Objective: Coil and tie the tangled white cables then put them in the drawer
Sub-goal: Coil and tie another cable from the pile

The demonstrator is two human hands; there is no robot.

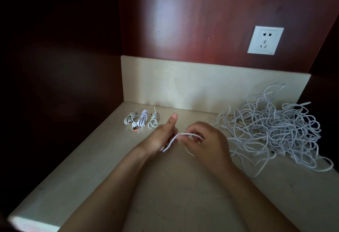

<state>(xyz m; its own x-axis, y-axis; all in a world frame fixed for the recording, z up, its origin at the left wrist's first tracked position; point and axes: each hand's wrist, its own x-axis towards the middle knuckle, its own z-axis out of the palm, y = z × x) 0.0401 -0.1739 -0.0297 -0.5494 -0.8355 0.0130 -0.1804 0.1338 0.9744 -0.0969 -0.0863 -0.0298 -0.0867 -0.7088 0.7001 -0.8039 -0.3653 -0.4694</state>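
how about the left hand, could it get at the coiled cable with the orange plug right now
Probably yes: the coiled cable with the orange plug lies just beyond and left of the left hand, bare countertop between. That hand holds a white cable, though, and would need to drop it.

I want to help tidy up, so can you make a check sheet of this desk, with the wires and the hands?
Surface: pale stone counter.
Job's things: three coiled bundles at the back left; one cable between the hands; no drawer seen.
Clutter: nothing seen.
Hands: right hand pinches the cable; left hand is against it, thumb up, fingers hidden.
Cables: big tangled pile on the right.
Surroundings: dark wood wall with a white socket, nothing plugged in.
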